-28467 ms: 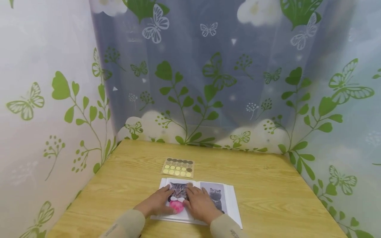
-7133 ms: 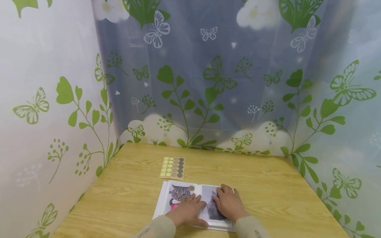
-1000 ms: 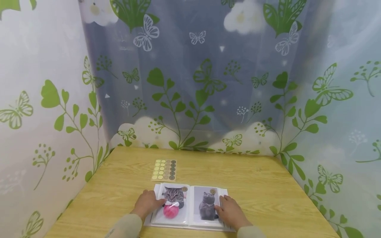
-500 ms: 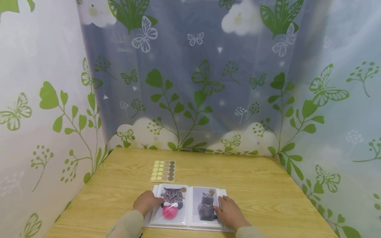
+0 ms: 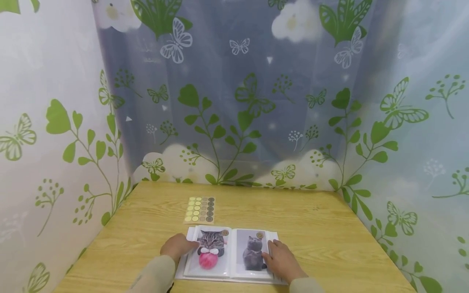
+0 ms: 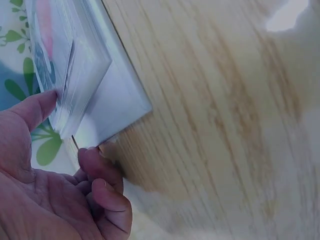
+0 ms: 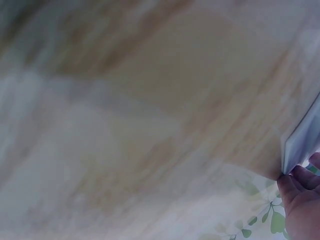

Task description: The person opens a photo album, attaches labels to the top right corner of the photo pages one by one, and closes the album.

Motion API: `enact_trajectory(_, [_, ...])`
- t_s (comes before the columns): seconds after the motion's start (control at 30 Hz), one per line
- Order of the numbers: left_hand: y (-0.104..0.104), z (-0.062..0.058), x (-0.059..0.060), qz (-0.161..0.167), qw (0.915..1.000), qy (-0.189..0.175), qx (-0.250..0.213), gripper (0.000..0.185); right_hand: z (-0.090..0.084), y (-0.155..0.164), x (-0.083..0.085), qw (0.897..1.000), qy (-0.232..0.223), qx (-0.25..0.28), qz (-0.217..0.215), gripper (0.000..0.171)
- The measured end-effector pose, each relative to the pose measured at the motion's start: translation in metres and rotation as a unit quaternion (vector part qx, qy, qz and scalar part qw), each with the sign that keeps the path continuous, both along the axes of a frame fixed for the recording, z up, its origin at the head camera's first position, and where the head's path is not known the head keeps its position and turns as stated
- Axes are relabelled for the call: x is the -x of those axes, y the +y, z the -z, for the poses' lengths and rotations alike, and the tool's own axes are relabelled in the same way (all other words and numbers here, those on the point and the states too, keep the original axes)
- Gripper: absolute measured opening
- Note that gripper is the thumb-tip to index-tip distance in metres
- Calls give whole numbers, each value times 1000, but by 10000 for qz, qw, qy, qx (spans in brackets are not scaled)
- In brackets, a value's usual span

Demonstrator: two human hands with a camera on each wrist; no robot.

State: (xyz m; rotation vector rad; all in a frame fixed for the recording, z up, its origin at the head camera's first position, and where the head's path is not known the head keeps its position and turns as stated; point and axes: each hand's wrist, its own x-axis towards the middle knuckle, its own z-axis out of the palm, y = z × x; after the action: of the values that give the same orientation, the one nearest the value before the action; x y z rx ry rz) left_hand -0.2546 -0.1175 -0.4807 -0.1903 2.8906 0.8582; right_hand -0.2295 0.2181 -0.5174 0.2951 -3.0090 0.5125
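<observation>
An open photo album lies in front of me. Its left page shows a tabby cat with a pink ball, its right page a grey cat. A round brown sticker marks the right photo's upper right corner; a similar sticker is on the left one. My left hand grips the album's left side, thumb against the page edges and fingers curled by the cover. My right hand holds the right side, thumb over the page, fingers at the outer edge.
Behind the album, slightly left, lies a sheet of round stickers in yellow, tan and dark brown columns. The wooden table is enclosed by curtains printed with leaves and butterflies.
Since the oldest frame the sticker sheet has turned, and the right photo has gained a round sticker. Both hands have moved from pressing on the pages to the album's sides. The last second shows little movement.
</observation>
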Motion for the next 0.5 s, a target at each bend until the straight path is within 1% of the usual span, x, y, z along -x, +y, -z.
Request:
enact_trajectory(0.13, [-4, 3, 1, 2, 9998, 16, -197, 55, 0, -1, -1, 10000, 28, 16, -46, 53])
enact_trajectory(0.27, [-8, 9, 5, -20, 9991, 3, -421, 58, -1, -2, -3, 9999, 112, 24, -86, 53])
enact_trajectory(0.37, [-9, 11, 8, -55, 9975, -17, -706, 65, 0, -2, -2, 9998, 153, 1, -96, 52])
enact_trajectory(0.5, [-9, 12, 9, -76, 9935, -23, -1136, 73, 2, -1, -1, 9999, 149, 4, -86, 52])
